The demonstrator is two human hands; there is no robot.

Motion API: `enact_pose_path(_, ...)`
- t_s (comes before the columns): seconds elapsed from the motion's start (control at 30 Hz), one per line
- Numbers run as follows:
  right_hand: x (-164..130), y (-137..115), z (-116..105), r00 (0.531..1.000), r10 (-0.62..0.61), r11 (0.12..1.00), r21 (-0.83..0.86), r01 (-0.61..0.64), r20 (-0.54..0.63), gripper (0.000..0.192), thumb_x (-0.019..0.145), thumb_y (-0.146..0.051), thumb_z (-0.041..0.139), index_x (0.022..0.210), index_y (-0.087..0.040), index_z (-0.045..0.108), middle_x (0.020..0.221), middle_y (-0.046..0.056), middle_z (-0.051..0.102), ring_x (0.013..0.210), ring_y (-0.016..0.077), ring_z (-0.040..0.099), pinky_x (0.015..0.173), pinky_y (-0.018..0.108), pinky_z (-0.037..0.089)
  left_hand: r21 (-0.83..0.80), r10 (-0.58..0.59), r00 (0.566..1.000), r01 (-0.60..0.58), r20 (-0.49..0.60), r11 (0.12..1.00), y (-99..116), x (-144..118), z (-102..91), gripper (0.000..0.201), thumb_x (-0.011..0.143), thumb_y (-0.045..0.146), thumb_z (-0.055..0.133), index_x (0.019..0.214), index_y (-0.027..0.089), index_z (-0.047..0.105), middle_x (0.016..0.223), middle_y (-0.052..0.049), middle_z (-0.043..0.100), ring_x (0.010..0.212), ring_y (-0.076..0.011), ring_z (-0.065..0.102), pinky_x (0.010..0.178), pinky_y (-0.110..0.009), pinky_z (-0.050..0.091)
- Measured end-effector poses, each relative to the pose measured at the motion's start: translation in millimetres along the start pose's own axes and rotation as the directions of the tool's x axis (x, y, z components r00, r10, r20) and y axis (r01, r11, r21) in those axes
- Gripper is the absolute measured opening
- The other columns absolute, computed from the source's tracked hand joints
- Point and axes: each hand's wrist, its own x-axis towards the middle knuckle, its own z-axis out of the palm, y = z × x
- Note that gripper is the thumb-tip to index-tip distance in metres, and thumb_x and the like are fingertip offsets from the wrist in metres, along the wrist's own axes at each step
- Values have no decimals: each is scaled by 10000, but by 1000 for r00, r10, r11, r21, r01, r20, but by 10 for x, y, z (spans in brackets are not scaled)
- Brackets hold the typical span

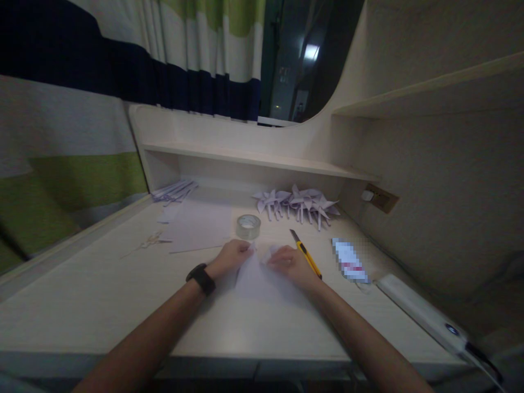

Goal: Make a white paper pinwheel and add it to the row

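- A small sheet of white paper [260, 284] lies on the desk [123, 311] in front of the person, between the two hands, its far edge partly raised and blurred.
- The left hand [232, 257] is nearly closed, thumb and fingers pinching the paper's far left corner.
- The right hand [292, 265] has its fingers loosely bent, the tips at the raised far right part of the paper; the blur there makes it impossible to tell whether they grip it.
- A dark watch [201, 279] is on the left wrist.
- Just beyond the hands, a roll of clear tape [248, 232] lies flat.
- A yellow cutter [308, 255] lies just beside the right hand, its blade out and pointing away from the person.
- Larger white sheets [202, 224] lie beyond the left hand, with thin scraps [152, 239] at their left side.
- Thin paper sticks [176, 191] are heaped in the desk's far left corner.
- White paper pinwheels [307, 201] lie bunched at the back right, under the shelf [245, 155].
- Further right is a phone [351, 263], its screen lit and pixelated.
- A long white box [421, 311] with a cable lies nearer the right edge.
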Motion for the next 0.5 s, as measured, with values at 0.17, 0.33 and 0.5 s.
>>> enact_pose_path(0.17, -17, -44, 19, 993, -47, 999, 8, 46, 109, 59, 739, -247, 699, 766, -225, 747, 741, 35, 707, 741, 172, 649, 712, 293, 507, 36, 3, 1000, -3, -11, 999, -66, -30, 79, 251, 714, 369, 594, 611, 144, 634, 586, -39, 608, 558, -166, 519, 518, -246, 326)
enact_pose_path(0.33, -12, -2, 15, 984, -79, 996, -19, 83, 158, 75, 757, -250, 688, 779, -219, 752, 825, 47, 686, 740, 156, 647, 692, 263, 507, 145, -41, 997, 49, -59, 988, -24, -70, -25, 466, 760, 281, 537, 1200, 130, 551, 837, -100, 686, 740, -231, 621, 665, -307, 438)
enact_pose_path(0.5, -9, 82, 21, 975, -121, 983, -111, 143, 187, 68, 748, -251, 704, 787, -230, 756, 792, 36, 663, 724, 148, 623, 698, 263, 490, 354, 240, 958, -281, 154, 892, 194, -439, -339, 445, 677, 68, 504, 1074, 231, 625, 1308, -78, 514, 1209, -253, 438, 998, -394, 325)
